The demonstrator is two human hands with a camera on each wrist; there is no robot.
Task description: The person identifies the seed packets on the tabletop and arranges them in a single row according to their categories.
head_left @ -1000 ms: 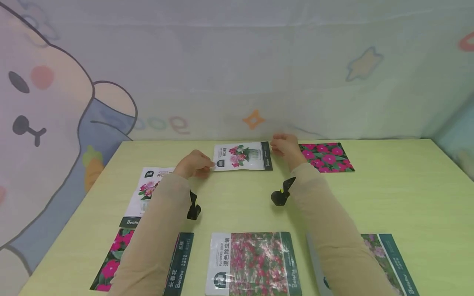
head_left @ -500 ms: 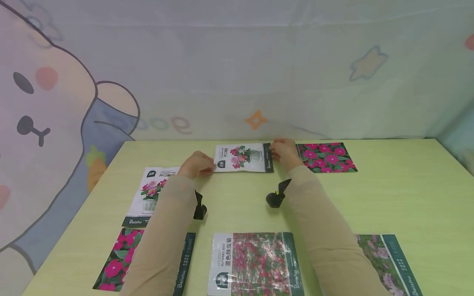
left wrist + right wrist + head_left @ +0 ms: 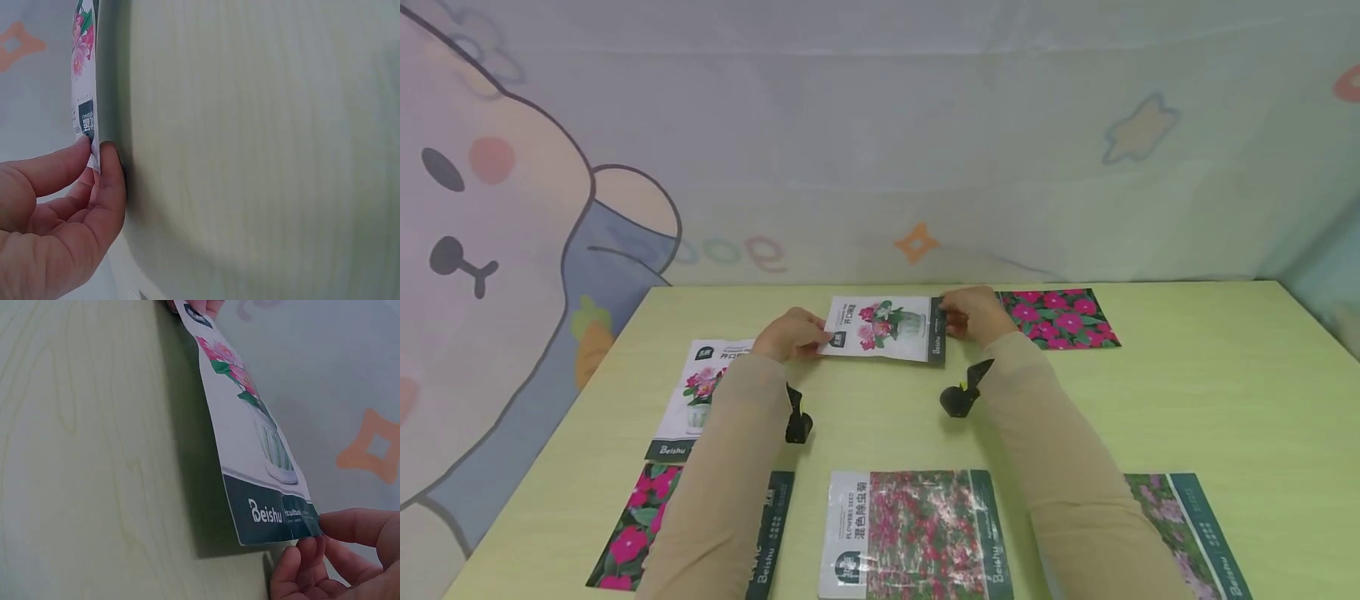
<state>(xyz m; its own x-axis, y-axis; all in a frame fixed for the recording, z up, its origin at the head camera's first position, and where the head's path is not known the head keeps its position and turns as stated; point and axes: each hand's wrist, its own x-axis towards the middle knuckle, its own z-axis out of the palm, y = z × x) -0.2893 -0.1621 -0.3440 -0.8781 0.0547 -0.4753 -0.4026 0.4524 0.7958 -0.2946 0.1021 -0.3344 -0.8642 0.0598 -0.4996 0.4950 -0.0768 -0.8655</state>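
Note:
A white seed packet [image 3: 886,329] with pink flowers in a vase and a dark green end band is held sideways between both hands near the table's back. My left hand [image 3: 792,333] pinches its left end; in the left wrist view the thumb [image 3: 59,167] lies on the printed face, with fingers behind. My right hand [image 3: 976,315] pinches the dark band, thumb and fingers at its corner in the right wrist view. A shadow under the packet [image 3: 250,444] shows it raised off the table. Just right of the right hand lies a magenta-flower packet [image 3: 1063,319].
Several more packets lie flat: a like vase packet [image 3: 673,429] at left, a magenta one [image 3: 628,542] below it partly under the left sleeve, a red-flower one [image 3: 925,533] at front centre, and a pink-flower one [image 3: 1187,525] front right. A cloth backdrop [image 3: 880,150] hangs behind the table.
The vase packet, lying flat at the back earlier, has been lifted and drawn slightly toward me. The right hand, beside its band a second ago, now grips that end.

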